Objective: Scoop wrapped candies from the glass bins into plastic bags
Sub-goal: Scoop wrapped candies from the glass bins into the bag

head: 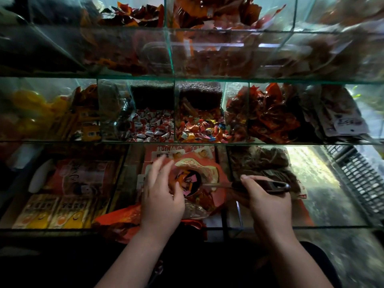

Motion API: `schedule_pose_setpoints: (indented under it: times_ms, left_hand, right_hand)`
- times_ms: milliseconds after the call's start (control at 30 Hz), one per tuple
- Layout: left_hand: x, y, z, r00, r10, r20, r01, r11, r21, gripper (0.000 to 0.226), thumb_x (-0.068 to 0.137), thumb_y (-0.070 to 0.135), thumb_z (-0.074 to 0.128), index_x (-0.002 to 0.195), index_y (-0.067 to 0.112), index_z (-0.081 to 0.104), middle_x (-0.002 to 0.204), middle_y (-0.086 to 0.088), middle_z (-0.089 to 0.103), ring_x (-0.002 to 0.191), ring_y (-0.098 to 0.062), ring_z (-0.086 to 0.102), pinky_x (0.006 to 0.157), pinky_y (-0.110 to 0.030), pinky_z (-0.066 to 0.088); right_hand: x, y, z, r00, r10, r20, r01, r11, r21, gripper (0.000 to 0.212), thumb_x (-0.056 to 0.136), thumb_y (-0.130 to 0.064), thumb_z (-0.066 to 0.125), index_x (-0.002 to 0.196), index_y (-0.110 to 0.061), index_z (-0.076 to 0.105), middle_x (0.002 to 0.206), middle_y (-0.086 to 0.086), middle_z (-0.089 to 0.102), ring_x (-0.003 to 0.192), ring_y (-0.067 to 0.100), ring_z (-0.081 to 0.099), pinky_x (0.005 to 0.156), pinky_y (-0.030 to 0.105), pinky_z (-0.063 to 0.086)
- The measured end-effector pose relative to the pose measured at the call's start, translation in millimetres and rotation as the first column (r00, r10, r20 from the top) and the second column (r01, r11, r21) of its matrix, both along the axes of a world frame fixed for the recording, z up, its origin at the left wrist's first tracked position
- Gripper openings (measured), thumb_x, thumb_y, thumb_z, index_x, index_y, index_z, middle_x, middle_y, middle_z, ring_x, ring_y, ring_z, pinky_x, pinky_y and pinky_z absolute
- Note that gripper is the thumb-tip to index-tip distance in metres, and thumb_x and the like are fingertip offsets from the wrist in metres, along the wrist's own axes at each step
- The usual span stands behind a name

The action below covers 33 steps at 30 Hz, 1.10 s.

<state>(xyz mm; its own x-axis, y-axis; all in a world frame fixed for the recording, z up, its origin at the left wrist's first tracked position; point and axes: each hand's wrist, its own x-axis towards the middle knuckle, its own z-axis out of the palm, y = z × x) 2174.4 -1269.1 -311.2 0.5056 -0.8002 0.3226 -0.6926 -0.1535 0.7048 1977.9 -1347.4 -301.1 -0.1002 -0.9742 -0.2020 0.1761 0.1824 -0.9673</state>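
Tipping the scoop (188,181) too fast could drop the candies (186,180) past the red bag (207,169) in the near middle. The right hand (268,202) grips the scoop's handle. The left hand (161,194) spreads its fingers at the bag's mouth; I cannot tell if it pinches it, so the bag may flop shut.

Upper-right bins (332,32) blurry, edge-cropped.

Red-and-white candies (151,126) sit beside multicoloured candies (200,129); the plastic bag (217,170) is orange-red.
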Motion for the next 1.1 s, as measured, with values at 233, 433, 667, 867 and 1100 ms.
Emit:
schedule_pose_setpoints:
  times_ms: [233, 433, 667, 867, 1100]
  left_hand:
    - [-8, -27, -7, 0.992, -0.096, -0.084, 0.118, 0.940, 0.320, 0.055, 0.098, 0.033, 0.056, 0.150, 0.020, 0.041, 0.155, 0.003, 0.037, 0.145, -0.017, 0.032, 0.120, -0.038, 0.029]
    - [-9, -52, -13, 0.995, -0.088, 0.037, 0.058, 0.864, 0.500, 0.045, 0.099, 0.043, 0.049, 0.137, 0.018, 0.047, 0.134, -0.005, 0.051, 0.129, -0.027, 0.047, 0.109, -0.048, 0.040]
    - [-11, -49, -18, 0.990, -0.114, 0.081, 0.087, 0.955, 0.285, 0.037, 0.104, 0.039, 0.046, 0.130, 0.016, 0.057, 0.127, 0.001, 0.056, 0.123, -0.020, 0.049, 0.107, -0.041, 0.041]
    - [-14, -47, -15, 0.987, -0.138, 0.087, 0.118, 0.971, 0.207, 0.041, 0.105, 0.034, 0.045, 0.140, 0.015, 0.055, 0.145, -0.002, 0.051, 0.141, -0.021, 0.039, 0.123, -0.043, 0.022]
    - [-5, -56, 20, 0.981, -0.125, 0.146, 0.123, 0.992, 0.023, 0.050, 0.105, 0.033, 0.031, 0.149, 0.015, 0.047, 0.160, 0.002, 0.035, 0.151, -0.016, 0.022, 0.125, -0.039, 0.015]
  right_hand:
    - [-12, 4, 18, 0.999, 0.021, 0.034, -0.019, 0.997, -0.071, 0.010, 0.076, -0.021, 0.082, 0.078, -0.012, 0.080, 0.075, 0.016, 0.078, 0.075, 0.031, 0.080, 0.067, 0.044, 0.064]
    - [-18, 10, 31, 0.995, 0.035, 0.090, -0.027, 0.996, -0.089, 0.023, 0.065, -0.029, 0.084, 0.076, -0.010, 0.079, 0.075, 0.015, 0.077, 0.075, 0.032, 0.079, 0.067, 0.040, 0.064]
    - [-26, 13, 47, 0.995, 0.047, 0.087, -0.037, 0.992, -0.120, 0.011, 0.071, -0.018, 0.080, 0.071, -0.007, 0.077, 0.071, 0.014, 0.076, 0.073, 0.036, 0.078, 0.067, 0.043, 0.064]
    - [-34, 22, 67, 0.995, 0.059, 0.076, -0.048, 0.989, -0.137, 0.011, 0.072, -0.015, 0.078, 0.072, -0.004, 0.076, 0.075, 0.019, 0.075, 0.078, 0.042, 0.077, 0.070, 0.044, 0.064]
    - [-29, 29, 109, 0.978, 0.154, 0.144, -0.111, 0.957, -0.270, 0.007, 0.075, -0.012, 0.075, 0.069, -0.015, 0.077, 0.071, 0.011, 0.076, 0.075, 0.035, 0.079, 0.069, 0.039, 0.063]
